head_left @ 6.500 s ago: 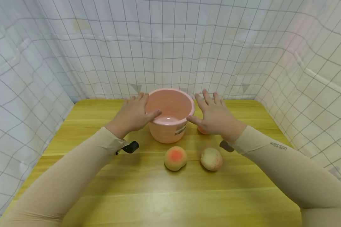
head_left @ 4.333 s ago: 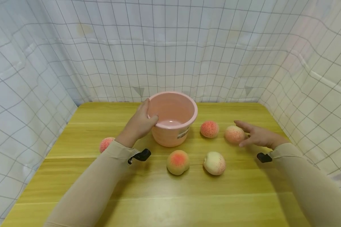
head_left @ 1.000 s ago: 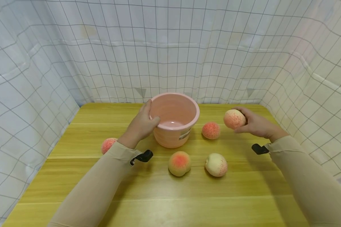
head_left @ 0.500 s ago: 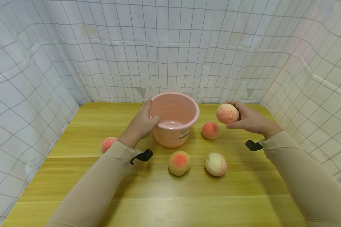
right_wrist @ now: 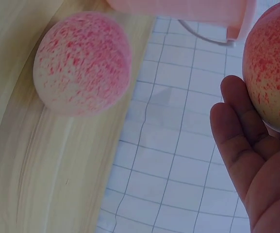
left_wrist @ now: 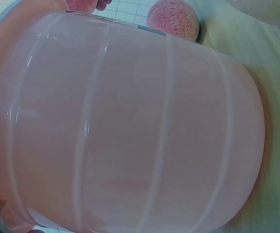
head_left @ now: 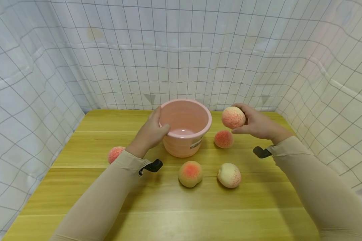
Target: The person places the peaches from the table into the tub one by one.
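Observation:
A pink plastic bucket (head_left: 181,147) stands upright near the back of the table. My left hand (head_left: 149,134) grips its left rim, thumb over the inner edge and the fingers hidden on the outside. To the right of the bucket, my right hand (head_left: 256,124) holds a pale peach (head_left: 233,117) with red speckles above the table. Below that peach lies a redder peach (head_left: 224,139) on the wood. The bucket's wall (left_wrist: 130,121) fills most of the left wrist view. In the right wrist view, fingers (right_wrist: 234,126) curve against the held peach (right_wrist: 271,68).
An orange-yellow peach (head_left: 190,174) and a cream peach (head_left: 229,175) rest in front of the bucket. Another red peach (head_left: 116,154) lies at the left, partly behind the left forearm. White gridded curtains (head_left: 184,50) enclose the wooden table (head_left: 175,217) at the back and sides.
The left hand went from hovering to gripping the bucket's rim. My right hand took the pale peach from the table's right side, raised it and carried it left towards the bucket.

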A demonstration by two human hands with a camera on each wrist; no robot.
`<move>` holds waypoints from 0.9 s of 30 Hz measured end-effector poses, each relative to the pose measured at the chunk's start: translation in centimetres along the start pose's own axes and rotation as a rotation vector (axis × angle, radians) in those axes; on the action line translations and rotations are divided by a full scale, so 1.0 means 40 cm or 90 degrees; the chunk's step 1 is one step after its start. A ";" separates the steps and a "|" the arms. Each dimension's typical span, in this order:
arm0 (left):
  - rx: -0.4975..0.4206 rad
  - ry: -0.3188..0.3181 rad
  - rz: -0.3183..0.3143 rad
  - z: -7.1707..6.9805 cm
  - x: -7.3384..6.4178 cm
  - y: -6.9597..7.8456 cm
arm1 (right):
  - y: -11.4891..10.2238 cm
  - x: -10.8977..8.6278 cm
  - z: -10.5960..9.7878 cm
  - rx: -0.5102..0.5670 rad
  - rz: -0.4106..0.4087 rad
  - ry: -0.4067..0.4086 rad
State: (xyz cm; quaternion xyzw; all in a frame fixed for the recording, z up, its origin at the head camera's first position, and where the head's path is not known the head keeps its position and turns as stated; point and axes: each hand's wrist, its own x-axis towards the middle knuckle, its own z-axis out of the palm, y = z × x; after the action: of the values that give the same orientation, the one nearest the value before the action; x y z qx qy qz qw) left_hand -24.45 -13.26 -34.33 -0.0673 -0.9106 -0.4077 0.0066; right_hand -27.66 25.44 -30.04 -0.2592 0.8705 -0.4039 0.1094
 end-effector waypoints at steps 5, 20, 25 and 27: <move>-0.005 -0.003 0.004 0.000 0.003 -0.003 | -0.018 0.017 0.009 0.004 -0.009 0.006; -0.003 -0.003 0.003 -0.002 0.001 -0.003 | -0.061 0.062 0.037 0.021 -0.043 -0.001; -0.004 -0.006 0.004 -0.001 0.000 -0.003 | -0.076 0.079 0.051 0.036 -0.058 -0.005; -0.007 -0.004 0.005 -0.001 0.000 -0.002 | -0.082 0.086 0.056 0.036 -0.066 -0.001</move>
State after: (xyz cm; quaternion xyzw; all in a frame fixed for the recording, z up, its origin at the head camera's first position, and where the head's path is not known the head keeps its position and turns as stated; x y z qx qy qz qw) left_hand -24.47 -13.33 -34.37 -0.0726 -0.9081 -0.4125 0.0051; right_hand -28.46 20.35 -28.94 -0.3010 0.8443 -0.4328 0.0966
